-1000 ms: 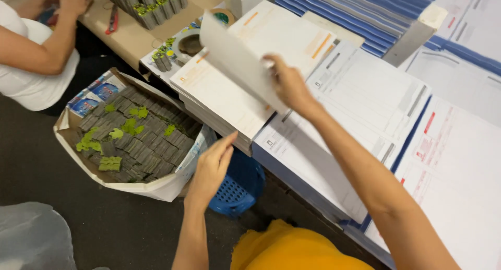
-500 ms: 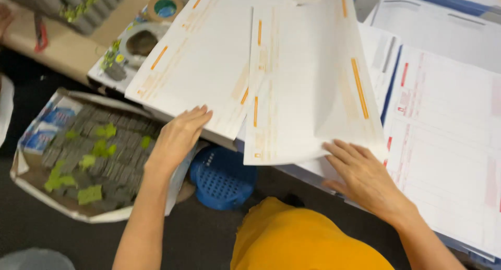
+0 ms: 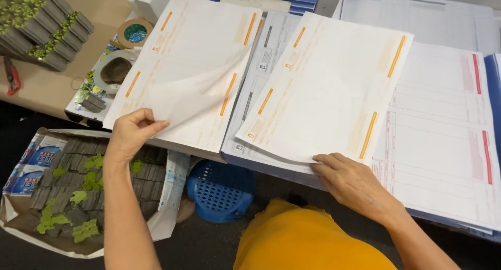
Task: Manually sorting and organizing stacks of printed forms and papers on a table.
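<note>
Peeling up the top sheet, the left hand (image 3: pixel 130 137) pinches the near corner of a thin orange-barred form (image 3: pixel 195 100) between thumb and fingers, so the sheet curls clear of the left stack of forms (image 3: pixel 172 50) under it. Half a second ago that hand lay flat over the box edge with nothing in it; now it has a sheet. The right hand (image 3: pixel 355 184) has changed too: the papers it held up in the air are down, and the right orange-barred stack (image 3: pixel 334 87) lies flat and skewed across the grey printed forms (image 3: pixel 266 56) and the red-barred forms (image 3: pixel 443 134). Its fingers rest spread on that stack's near edge, pressing, not clenched; whether the thumb tucks under the paper I can't quite see. So one pile is settled and steadied while the other is being thumbed. Below the table edge sit a blue plastic basket (image 3: pixel 222 189) and a cardboard box of grey packets with green leaves (image 3: pixel 78 197).
</note>
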